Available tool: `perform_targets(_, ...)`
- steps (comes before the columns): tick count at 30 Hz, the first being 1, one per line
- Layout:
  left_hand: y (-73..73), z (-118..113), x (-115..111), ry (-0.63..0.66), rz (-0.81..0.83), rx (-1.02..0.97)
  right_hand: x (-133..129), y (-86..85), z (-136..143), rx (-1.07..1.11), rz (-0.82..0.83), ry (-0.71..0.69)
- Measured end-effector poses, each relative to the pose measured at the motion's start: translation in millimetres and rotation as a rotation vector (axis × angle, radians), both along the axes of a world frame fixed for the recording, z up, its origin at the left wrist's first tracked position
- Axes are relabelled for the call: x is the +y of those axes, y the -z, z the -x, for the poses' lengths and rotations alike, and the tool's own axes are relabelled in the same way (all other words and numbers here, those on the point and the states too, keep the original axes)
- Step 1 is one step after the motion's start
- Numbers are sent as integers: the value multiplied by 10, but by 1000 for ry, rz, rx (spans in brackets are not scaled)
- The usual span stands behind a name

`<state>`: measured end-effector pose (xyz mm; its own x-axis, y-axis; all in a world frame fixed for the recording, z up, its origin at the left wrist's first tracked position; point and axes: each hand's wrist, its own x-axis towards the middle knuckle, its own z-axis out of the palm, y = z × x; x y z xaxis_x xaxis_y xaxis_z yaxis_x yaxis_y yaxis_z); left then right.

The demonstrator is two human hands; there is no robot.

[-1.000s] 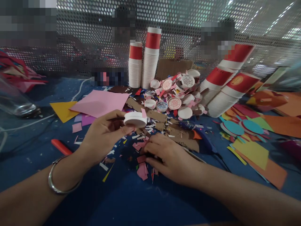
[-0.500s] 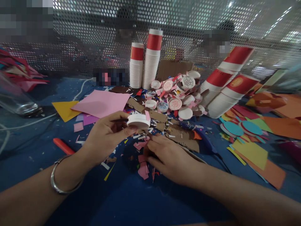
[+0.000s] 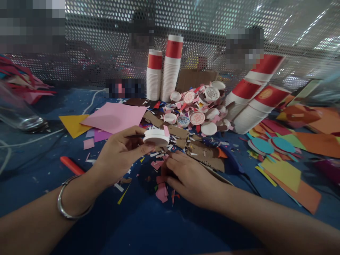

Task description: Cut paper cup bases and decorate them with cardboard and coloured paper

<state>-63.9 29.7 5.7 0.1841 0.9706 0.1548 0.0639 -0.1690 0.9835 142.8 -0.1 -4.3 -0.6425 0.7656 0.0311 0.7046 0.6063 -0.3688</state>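
Since the earliest frame, the left hand (image 3: 117,156) and the white disc (image 3: 156,138) it holds have shifted slightly to the right, while the right hand (image 3: 187,173) has stayed in about the same place. The left fingers are closed on the disc, with the thumb below its near left edge and the other fingers behind; a pink tab (image 3: 166,130) stands at its right side. The right fingers are curled low over the pink scraps (image 3: 162,192), to the right of and nearer than the disc; whether they grip anything is hidden.

Cut paper bits and brown cardboard pieces (image 3: 205,152) lie around and beyond the fingers. To the right of the cardboard is a blue glue gun (image 3: 233,159), its cord running nearer. A red handle (image 3: 71,165) lies just beside the left wrist, which wears a silver bangle (image 3: 60,203).

Farther out, a large pink sheet (image 3: 114,117) overlaps a yellow sheet (image 3: 73,124) on the far left. A heap of round paper pieces (image 3: 197,117) lies beyond the cardboard, between two upright cup stacks (image 3: 171,76) and leaning cup stacks (image 3: 251,113) on the right. Turquoise discs (image 3: 261,146) and coloured sheets (image 3: 281,173) lie at the right of the blue table (image 3: 119,230).
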Motion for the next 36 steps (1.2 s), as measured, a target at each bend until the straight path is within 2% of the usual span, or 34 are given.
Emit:
perform_targets(7, 20, 14, 3, -2, 17, -6, -31, 10, 3, -5, -37, -9)
perform_targets(12, 24, 15, 10, 10, 19, -77, -32, -52, -74, 234, 106, 64)
perform_targets(17, -2, -59, -82, -16, 209, -155, -30, -57, -123, 443, 232, 125)
perform_targets(22, 27, -185, -193, 0, 386, -254, -26, -54, -110, 519, 113, 95)
perform_targets(26, 67, -221, -208, 23, 360, -335, -20, -53, -101, 517, 20, 83)
perform_targets(31, 76, -202, -226, -4, 397, -296, -24, -30, -99, 526, -76, 62)
perform_targets(36, 107, -217, -238, 27, 394, -348, -39, -24, -88, 527, -141, 50)
